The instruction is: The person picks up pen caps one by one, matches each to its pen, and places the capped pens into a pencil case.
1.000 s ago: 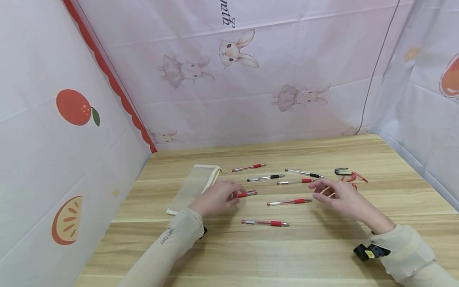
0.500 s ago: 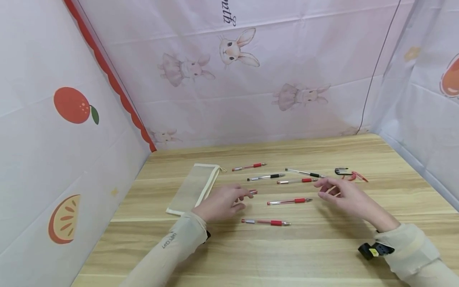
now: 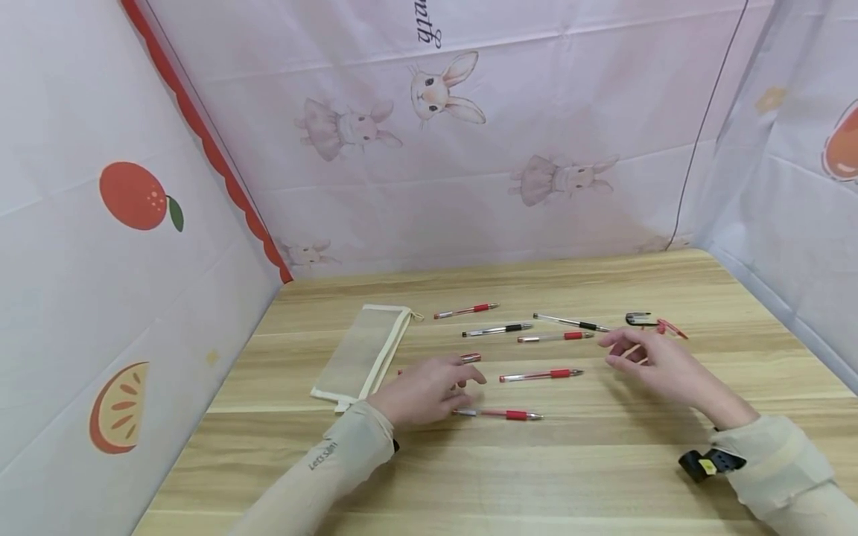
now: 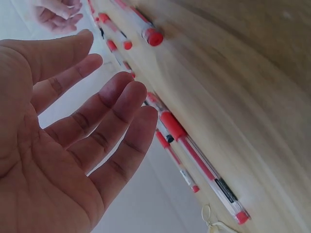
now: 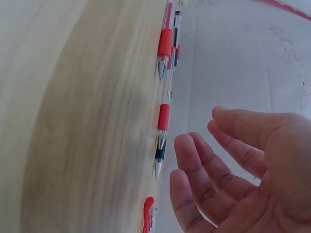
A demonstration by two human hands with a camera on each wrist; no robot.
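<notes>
Right of the pale pouch (image 3: 362,350), the left hand (image 3: 429,391) and, farther off, the right hand (image 3: 660,366) have loose, empty fingers. Red pens (image 3: 541,376) and black pens (image 3: 497,330) lie there too; they may roll, so pinch softly.

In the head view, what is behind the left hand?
Behind the left hand lies a red pen, both ends showing, its middle covered. The hand also covers the left end of the nearest pen.

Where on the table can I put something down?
The near side of the table, between the sleeves, is bare; so is a strip between the pens and wall cloth. The middle, right of the mesh pouch, is crowded with pens.
</notes>
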